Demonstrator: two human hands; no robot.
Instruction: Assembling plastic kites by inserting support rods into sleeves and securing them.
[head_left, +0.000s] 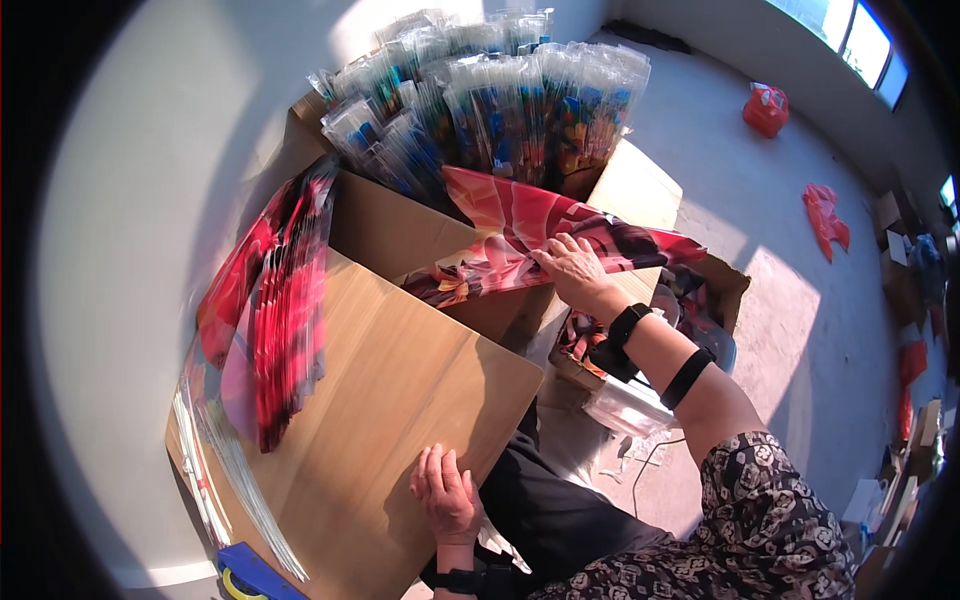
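Note:
My right hand [575, 270] reaches forward and grips a long red sheet with a flower-like print [500, 225], its fingers closed on the near side of it. The sheet is gathered at the fingers and spreads to both sides above open cardboard boxes. Low and nearer to me, my left hand [447, 495] rests on a wooden board [400, 380], fingers extended and slightly bent, with nothing seen in it. A stack of similar red printed sheets [285, 310] lies at the board's far left. Thin white rods [245, 490] lie along its left edge.
Many clear-wrapped colourful packs [500, 105] stand upright in a box behind. To the right, an open carton [735, 285] holds more printed material. A blue tool with a yellow ring [250, 575] sits at the board's near-left corner. Red plastic bags [766, 110] lie on the floor.

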